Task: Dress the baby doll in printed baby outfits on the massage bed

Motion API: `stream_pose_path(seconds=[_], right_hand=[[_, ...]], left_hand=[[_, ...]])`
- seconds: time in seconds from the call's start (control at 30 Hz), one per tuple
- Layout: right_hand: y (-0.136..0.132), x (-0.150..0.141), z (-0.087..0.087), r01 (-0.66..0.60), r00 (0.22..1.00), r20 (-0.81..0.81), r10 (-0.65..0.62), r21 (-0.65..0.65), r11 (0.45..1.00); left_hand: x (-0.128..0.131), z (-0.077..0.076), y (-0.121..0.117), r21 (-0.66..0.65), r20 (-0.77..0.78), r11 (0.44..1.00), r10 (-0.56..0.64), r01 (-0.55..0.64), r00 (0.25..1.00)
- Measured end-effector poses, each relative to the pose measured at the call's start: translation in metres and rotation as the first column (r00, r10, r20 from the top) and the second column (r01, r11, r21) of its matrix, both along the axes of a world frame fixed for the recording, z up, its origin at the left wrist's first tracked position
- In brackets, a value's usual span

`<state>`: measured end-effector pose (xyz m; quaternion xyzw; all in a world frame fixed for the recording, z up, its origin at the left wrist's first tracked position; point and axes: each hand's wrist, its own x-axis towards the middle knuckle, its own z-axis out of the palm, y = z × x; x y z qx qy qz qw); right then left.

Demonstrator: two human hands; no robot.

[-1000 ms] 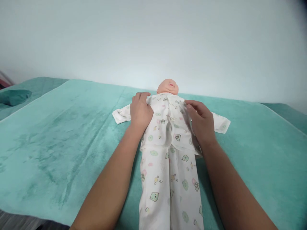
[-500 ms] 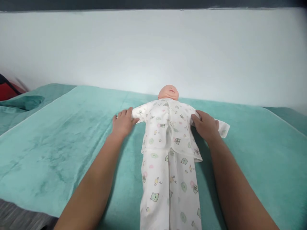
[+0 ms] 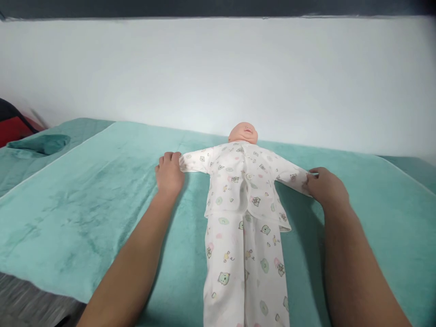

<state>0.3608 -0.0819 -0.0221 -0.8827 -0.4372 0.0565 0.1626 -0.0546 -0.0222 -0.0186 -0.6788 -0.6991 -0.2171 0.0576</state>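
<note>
On its back lies a baby doll [image 3: 244, 133], dressed in a white printed baby shirt [image 3: 235, 181] and matching trousers [image 3: 225, 272]. Its head points away from me, toward the wall. My left hand [image 3: 169, 172] is closed round the end of the sleeve on the left side. At the far end of the other sleeve [image 3: 291, 175], my right hand [image 3: 327, 186] pinches the cuff between thumb and fingers. Both sleeves stretch outward from the shirt's body. The doll's own hands do not show.
A green plush cover [image 3: 85, 204] spreads under the doll, with a folded green cloth [image 3: 41, 144] at the far left. Behind stands a white wall [image 3: 218, 72]. A red and black item [image 3: 15, 129] sits at the left edge. Grey floor [image 3: 30, 299] shows at the lower left.
My right hand has moved outward from the upper sleeve to its cuff, and that sleeve is now straightened. My left hand has shifted slightly outward to the sleeve's end.
</note>
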Motion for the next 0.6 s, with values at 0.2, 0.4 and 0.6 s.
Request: stream_pose_path(seconds=[0.2,0.4,0.6], right_hand=[[0.000,-0.034,0.012,-0.134,0.991,0.081,0.111,0.381,0.915],[-0.014,-0.108,0.031,-0.313,0.872,-0.144,0.468,0.571,0.759],[-0.045,-0.149,0.024,-0.292,0.832,-0.187,0.523,0.654,0.698]], left_hand=[[0.005,0.002,-0.006,0.234,0.117,0.962,-0.175,0.144,0.978],[0.015,-0.002,-0.011,0.313,0.201,0.855,-0.484,0.413,0.852],[0.032,-0.010,-0.041,0.255,0.378,0.851,-0.525,0.460,0.762]])
